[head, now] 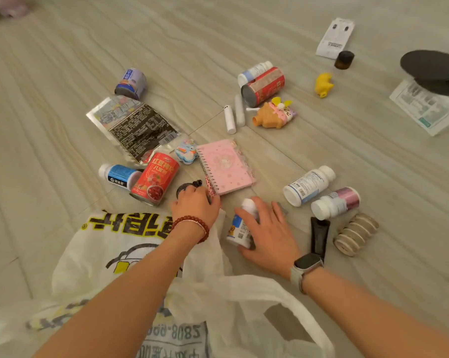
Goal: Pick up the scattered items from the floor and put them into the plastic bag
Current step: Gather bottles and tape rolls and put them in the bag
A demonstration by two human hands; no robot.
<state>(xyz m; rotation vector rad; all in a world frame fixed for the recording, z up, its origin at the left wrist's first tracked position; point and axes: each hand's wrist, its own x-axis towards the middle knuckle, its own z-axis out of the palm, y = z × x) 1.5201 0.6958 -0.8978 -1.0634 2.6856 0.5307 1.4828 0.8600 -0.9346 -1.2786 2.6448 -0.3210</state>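
Observation:
A white plastic bag (109, 257) with yellow and black print lies flat on the floor under my forearms. My left hand (195, 205), with a red bead bracelet, is closed over a small dark round thing (183, 188) beside the pink spiral notebook (224, 166). My right hand (266, 233), a watch on its wrist, wraps a small white bottle (240, 228) lying on the floor. Nearby lie a red can (155, 182), a blue-labelled white bottle (118, 174), two white pill bottles (308, 186) (334, 202), a black tube (319, 237) and a stack of tape rolls (356, 233).
Further off on the floor are a foil packet (135, 127), a purple can (131, 83), a second red can (263, 86), two white sticks (230, 120), a toy figure (275, 115), a yellow toy (323, 85), a dark jar (344, 60), leaflets (425, 109) and a black disc (431, 65).

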